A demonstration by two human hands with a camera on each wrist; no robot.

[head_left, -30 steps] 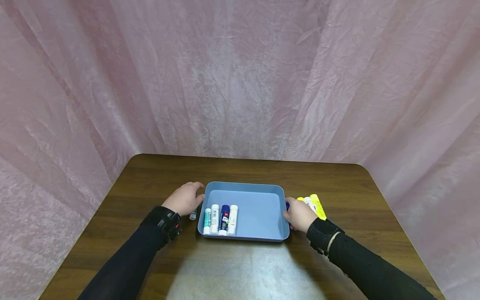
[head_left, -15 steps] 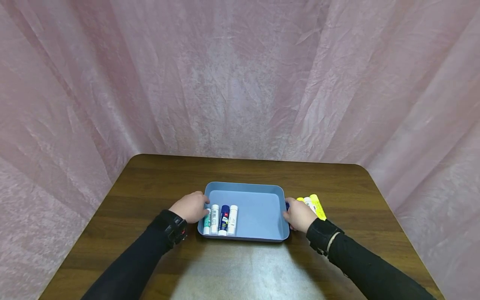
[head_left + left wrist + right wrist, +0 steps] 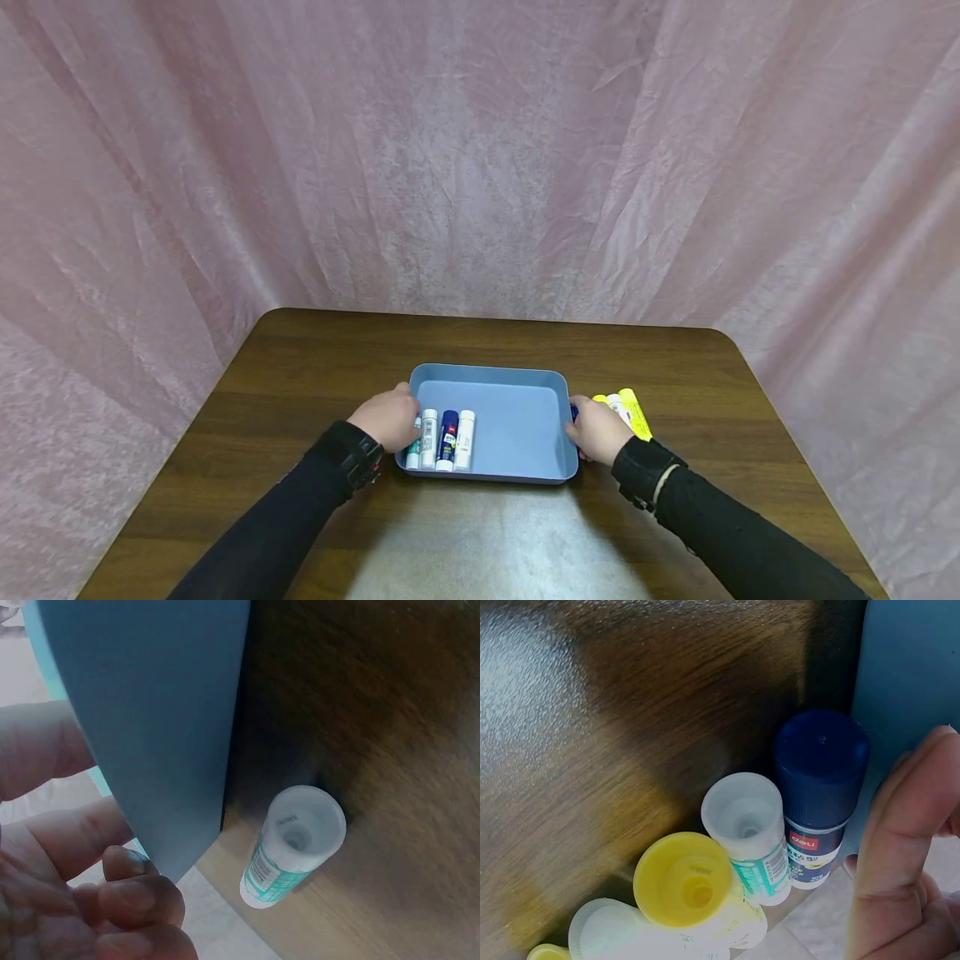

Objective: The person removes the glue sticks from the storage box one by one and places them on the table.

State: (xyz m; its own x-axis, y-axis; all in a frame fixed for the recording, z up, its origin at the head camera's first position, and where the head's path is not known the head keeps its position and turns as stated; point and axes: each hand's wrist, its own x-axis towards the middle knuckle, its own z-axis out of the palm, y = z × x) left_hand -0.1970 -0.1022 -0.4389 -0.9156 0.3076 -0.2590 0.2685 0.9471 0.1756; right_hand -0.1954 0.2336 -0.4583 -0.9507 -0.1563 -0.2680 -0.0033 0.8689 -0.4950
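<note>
A blue tray [image 3: 517, 429] lies on the table, with several glue sticks side by side in its left part. My left hand [image 3: 386, 419] reaches over the left rim and pinches the green-and-white glue stick [image 3: 412, 455], covering its upper end. A dark-blue glue stick [image 3: 447, 440] lies between two white ones in the tray. Outside the left wall another green-and-white glue stick [image 3: 281, 859] stands near my curled lower fingers. My right hand [image 3: 600, 429] stays at the right wall, its fingers loosely bent beside a standing blue-capped glue stick [image 3: 821, 787].
Right of the tray, a row of glue sticks includes a green-and-white one [image 3: 750, 832], a yellow-based one [image 3: 686, 881] and a yellow one [image 3: 635, 413]. The wooden table [image 3: 480, 337] ends at a pink curtain [image 3: 480, 167].
My left hand has moved right, from beside the tray over its left rim, and its fingers have closed on the green-and-white glue stick. The right hand and tray stay put.
</note>
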